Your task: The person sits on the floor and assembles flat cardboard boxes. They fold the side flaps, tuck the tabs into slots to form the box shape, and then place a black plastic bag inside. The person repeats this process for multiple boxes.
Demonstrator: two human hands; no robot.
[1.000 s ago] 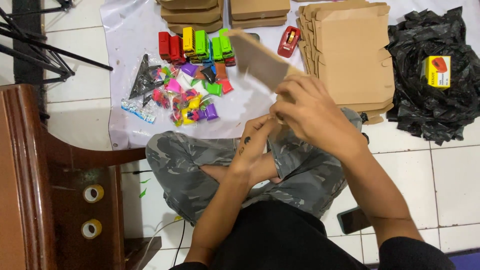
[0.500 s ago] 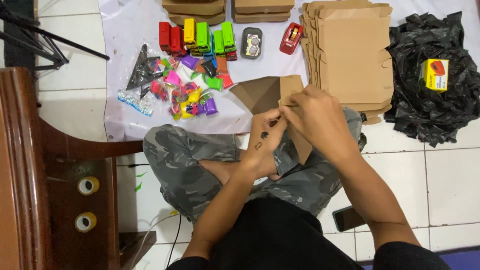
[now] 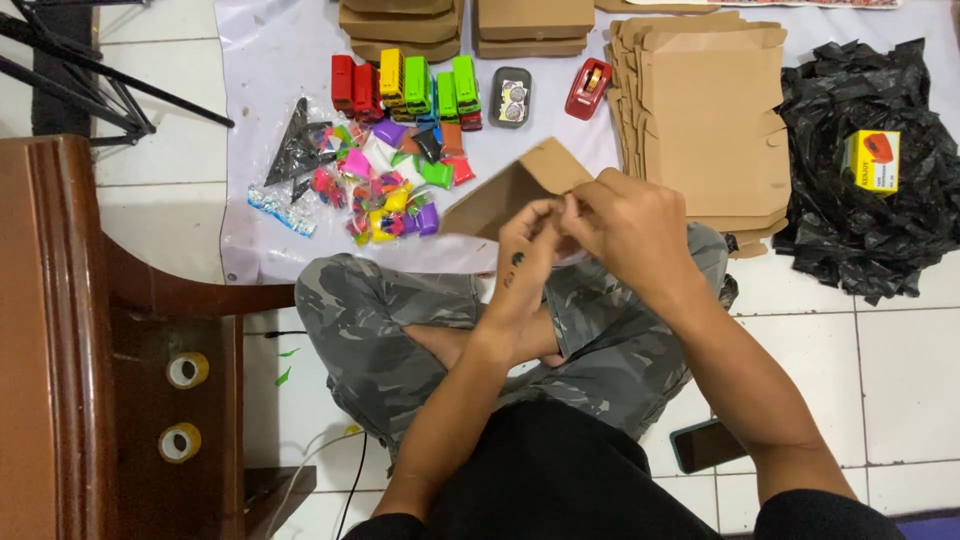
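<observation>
A brown cardboard box blank (image 3: 512, 190), partly folded into a peaked shape, is held above my crossed legs. My left hand (image 3: 525, 250) grips its lower right edge with the fingers pinched. My right hand (image 3: 632, 232) closes over the same edge from the right, covering that part of the cardboard. Both hands touch each other at the fold.
A stack of flat cardboard blanks (image 3: 706, 120) lies to the right, with a pile of black plastic bags (image 3: 868, 230) and a small yellow box (image 3: 872, 160) beyond. Coloured toy vehicles (image 3: 408, 88) and small bright packets (image 3: 385, 185) lie on a white sheet (image 3: 262, 90). A red tape dispenser (image 3: 588, 88), folded boxes (image 3: 400, 25), a wooden chair (image 3: 60, 330), tape rolls (image 3: 187, 370) and a phone (image 3: 705, 445) are around.
The cardboard has come down from a raised, tilted position to just above my lap, and both hands have closed together on its right edge, folding it.
</observation>
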